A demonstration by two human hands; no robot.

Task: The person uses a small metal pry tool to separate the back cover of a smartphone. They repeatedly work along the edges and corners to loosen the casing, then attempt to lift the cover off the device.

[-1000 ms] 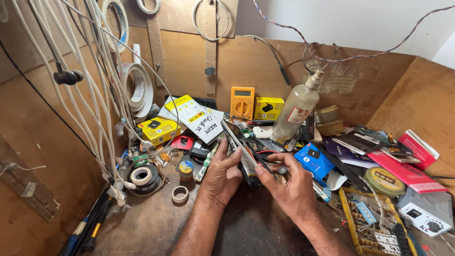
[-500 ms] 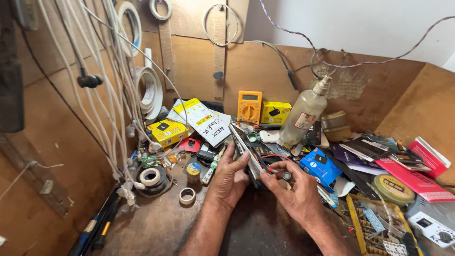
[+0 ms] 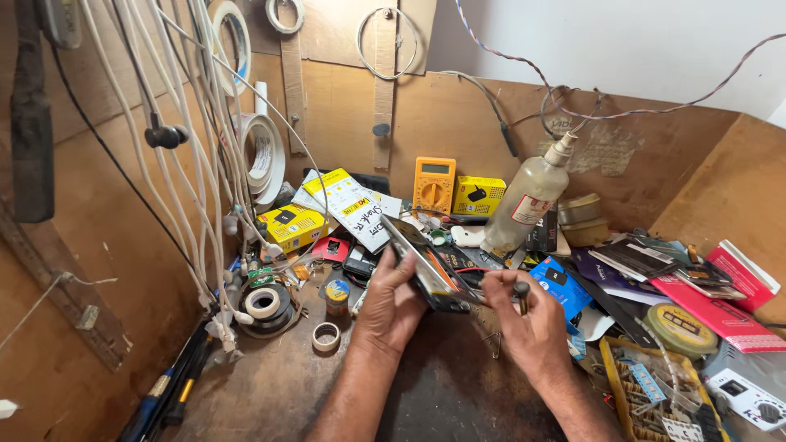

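My left hand (image 3: pixel 390 309) grips an opened mobile phone (image 3: pixel 426 266), held edge-up and tilted over the dark worktop. My right hand (image 3: pixel 528 321) is just right of it, pinching a small dark-handled screwdriver (image 3: pixel 521 296) between thumb and fingers, its tip pointing down near the phone's lower edge. Both forearms come in from the bottom of the head view.
A yellow multimeter (image 3: pixel 433 185), yellow boxes (image 3: pixel 291 223), a plastic squeeze bottle (image 3: pixel 528 200), tape rolls (image 3: pixel 264 303), a blue box (image 3: pixel 558 286) and red packets (image 3: pixel 720 307) crowd the bench. White cables (image 3: pixel 176 147) hang at left. Wooden walls enclose the bench.
The camera has shifted slightly, so the bench sits lower and more to the right. My right hand has lifted the screwdriver a little; the left hand keeps holding the phone.
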